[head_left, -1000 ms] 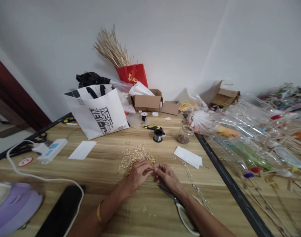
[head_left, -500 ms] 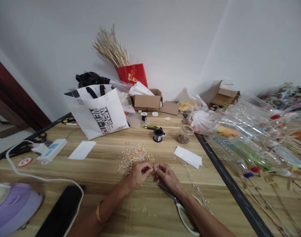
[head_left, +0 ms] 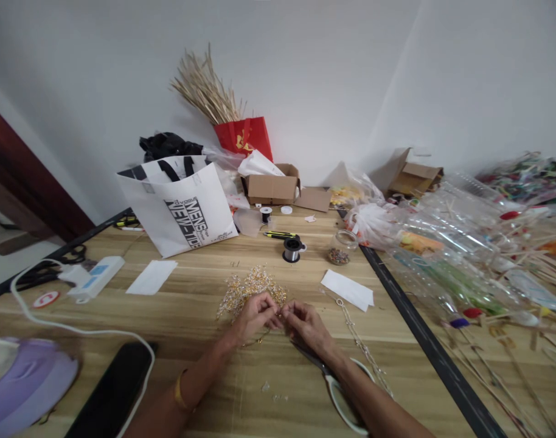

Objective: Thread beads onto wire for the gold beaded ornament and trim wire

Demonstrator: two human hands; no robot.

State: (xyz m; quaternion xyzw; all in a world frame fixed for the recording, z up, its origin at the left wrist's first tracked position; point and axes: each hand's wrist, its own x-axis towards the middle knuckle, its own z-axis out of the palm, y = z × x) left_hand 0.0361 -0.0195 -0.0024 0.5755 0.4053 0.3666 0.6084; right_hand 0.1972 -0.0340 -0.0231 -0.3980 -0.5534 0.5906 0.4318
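Observation:
My left hand (head_left: 258, 315) and my right hand (head_left: 306, 327) meet fingertip to fingertip over the table, both closed in a pinch. A thin beaded strand (head_left: 258, 338) with gold-coloured beads trails below my left fingers; its end between the fingertips is too small to make out clearly. Just behind my left hand lies a heap of clear and gold beads (head_left: 253, 285). Scissors (head_left: 335, 395) with white handles lie under my right wrist and forearm, partly hidden. A beaded chain (head_left: 357, 337) stretches along the table right of my right hand.
Wire spools (head_left: 292, 249), a yellow-black cutter (head_left: 280, 235) and a glass jar (head_left: 342, 248) of beads stand behind. White papers (head_left: 347, 289) flank the heap. At left are a white bag (head_left: 182, 207), a power strip (head_left: 98, 278) and a cable; plastic bottles (head_left: 442, 243) crowd the right.
The beaded strand now shows below my left hand. My left fingers have shifted slightly up and turned, while my right hand has stayed nearly in place.

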